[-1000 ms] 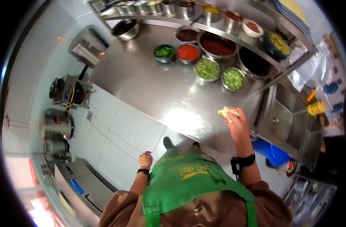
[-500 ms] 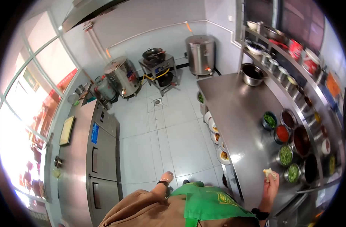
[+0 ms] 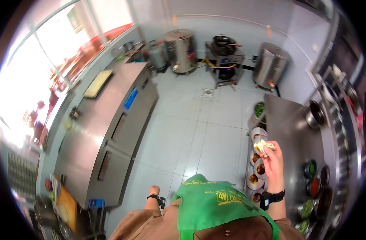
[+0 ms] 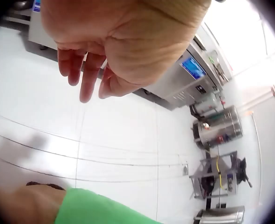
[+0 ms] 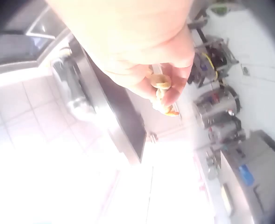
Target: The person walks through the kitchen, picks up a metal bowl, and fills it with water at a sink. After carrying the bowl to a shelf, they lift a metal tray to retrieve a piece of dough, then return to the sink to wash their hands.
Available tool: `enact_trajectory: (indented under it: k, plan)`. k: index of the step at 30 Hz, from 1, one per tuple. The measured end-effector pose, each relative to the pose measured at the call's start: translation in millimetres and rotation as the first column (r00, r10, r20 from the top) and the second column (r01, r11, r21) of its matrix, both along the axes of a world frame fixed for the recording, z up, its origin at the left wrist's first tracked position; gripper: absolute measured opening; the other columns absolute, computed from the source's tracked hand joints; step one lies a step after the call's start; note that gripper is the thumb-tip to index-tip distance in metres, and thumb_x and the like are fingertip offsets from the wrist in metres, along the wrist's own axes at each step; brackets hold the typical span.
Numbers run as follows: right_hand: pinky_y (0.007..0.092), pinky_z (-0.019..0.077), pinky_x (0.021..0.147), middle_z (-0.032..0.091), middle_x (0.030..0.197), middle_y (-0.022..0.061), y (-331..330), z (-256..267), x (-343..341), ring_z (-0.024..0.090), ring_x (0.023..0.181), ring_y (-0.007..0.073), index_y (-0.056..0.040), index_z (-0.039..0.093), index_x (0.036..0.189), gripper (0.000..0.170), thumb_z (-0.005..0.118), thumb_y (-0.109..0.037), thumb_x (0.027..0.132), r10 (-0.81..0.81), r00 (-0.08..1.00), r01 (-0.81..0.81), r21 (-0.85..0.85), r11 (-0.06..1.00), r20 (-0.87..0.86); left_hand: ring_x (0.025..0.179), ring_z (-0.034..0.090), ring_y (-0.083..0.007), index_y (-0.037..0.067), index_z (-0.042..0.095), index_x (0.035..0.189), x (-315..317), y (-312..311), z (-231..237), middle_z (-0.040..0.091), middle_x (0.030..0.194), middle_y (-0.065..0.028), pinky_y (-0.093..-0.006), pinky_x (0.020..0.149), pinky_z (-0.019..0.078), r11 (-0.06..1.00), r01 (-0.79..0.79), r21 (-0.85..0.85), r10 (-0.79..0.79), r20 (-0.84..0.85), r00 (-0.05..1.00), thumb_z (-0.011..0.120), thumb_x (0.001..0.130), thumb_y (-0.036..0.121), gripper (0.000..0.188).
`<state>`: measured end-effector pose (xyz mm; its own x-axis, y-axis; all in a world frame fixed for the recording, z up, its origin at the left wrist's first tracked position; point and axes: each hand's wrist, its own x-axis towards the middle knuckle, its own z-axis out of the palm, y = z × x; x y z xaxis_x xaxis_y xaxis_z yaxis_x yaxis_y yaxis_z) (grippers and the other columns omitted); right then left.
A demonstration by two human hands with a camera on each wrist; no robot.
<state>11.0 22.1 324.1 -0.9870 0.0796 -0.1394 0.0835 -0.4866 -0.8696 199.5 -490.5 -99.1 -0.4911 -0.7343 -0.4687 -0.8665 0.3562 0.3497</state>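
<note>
My right hand (image 3: pixel 274 162) pinches a pale, folded piece of food (image 3: pixel 264 148) between thumb and fingers, held up in front of the plates beside the steel table. In the right wrist view the same food (image 5: pixel 162 88) shows between the fingertips, with an orange bit at its lower end. My left hand (image 3: pixel 154 191) hangs low at my left side over the floor and holds nothing. The left wrist view shows that hand (image 4: pixel 114 46) with its fingers loosely extended.
A steel counter (image 3: pixel 85 132) runs along the left. The steel table (image 3: pixel 289 136) on the right bears bowls, with plates of food (image 3: pixel 255 181) at its side. A stove (image 3: pixel 224 54) and two metal drums (image 3: pixel 181 52) stand at the back wall.
The head view has turned left, from the table with its bowls to the floor and left counter. My right hand still pinches the food, now farther from the bowls.
</note>
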Motion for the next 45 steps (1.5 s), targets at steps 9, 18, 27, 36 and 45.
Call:
enact_trajectory:
  k: [9,18,27,36,45]
  plan:
    - [0.0238,0.0531,0.064,0.062,0.095,0.0074,-135.3,49.8,-64.9,0.061,0.082,0.0121,-0.0039,0.056,0.100,0.018,0.064,-0.004,0.085,0.666,0.743,-0.659,0.096,0.746,-0.072,0.078,0.067,-0.0309,0.004,0.071,0.077,162.2,55.2,5.6,0.069,0.079,-0.0151,-0.0396,0.074,0.0503,0.857,-0.494,0.143,0.502,-0.024,0.864,0.054,0.080,0.024,0.026]
    - [0.0243,0.0520,0.065,0.063,0.099,0.0078,-197.6,96.2,-83.3,0.061,0.086,0.0129,-0.0059,0.057,0.102,0.019,0.066,-0.006,0.085,0.959,0.263,-0.964,0.012,0.266,-0.106,0.082,0.067,-0.0289,0.006,0.071,0.082,249.7,159.7,-14.6,0.070,0.083,-0.0134,-0.0389,0.076,0.0520,0.973,-0.214,0.084,0.202,0.135,0.970,0.058,0.079,0.022,0.021]
    - [0.0241,0.0524,0.064,0.063,0.099,0.0101,-220.0,104.2,-80.4,0.062,0.086,0.0139,-0.0032,0.056,0.103,0.020,0.065,-0.007,0.086,0.979,-0.155,-0.959,-0.217,-0.181,-0.133,0.087,0.065,-0.0328,0.013,0.068,0.096,252.0,231.0,95.4,0.068,0.089,-0.0149,-0.0404,0.079,0.0513,0.896,-0.444,-0.023,0.443,-0.028,0.896,0.057,0.079,0.019,0.022]
    - [0.0261,0.0532,0.072,0.060,0.105,0.0094,-220.1,221.9,4.1,0.060,0.091,0.0139,0.0031,0.053,0.113,0.030,0.061,0.004,0.084,0.465,-0.833,-0.483,-0.015,-0.875,-0.298,0.088,0.065,-0.0300,0.012,0.068,0.101,334.4,288.5,47.0,0.069,0.091,-0.0125,-0.0395,0.080,0.0511,0.808,-0.582,0.097,0.577,0.076,0.813,0.060,0.078,0.018,0.024]
    - [0.0212,0.0465,0.067,0.061,0.093,0.0069,-275.4,245.9,147.8,0.057,0.082,0.0086,0.0080,0.052,0.109,0.025,0.061,-0.001,0.087,0.167,-0.868,-0.045,-0.261,-0.964,-0.468,0.089,0.065,-0.0292,0.012,0.068,0.101,406.3,278.7,24.2,0.069,0.092,-0.0124,-0.0391,0.080,0.0509,0.650,-0.731,0.206,0.743,0.029,0.668,0.062,0.078,0.018,0.025]
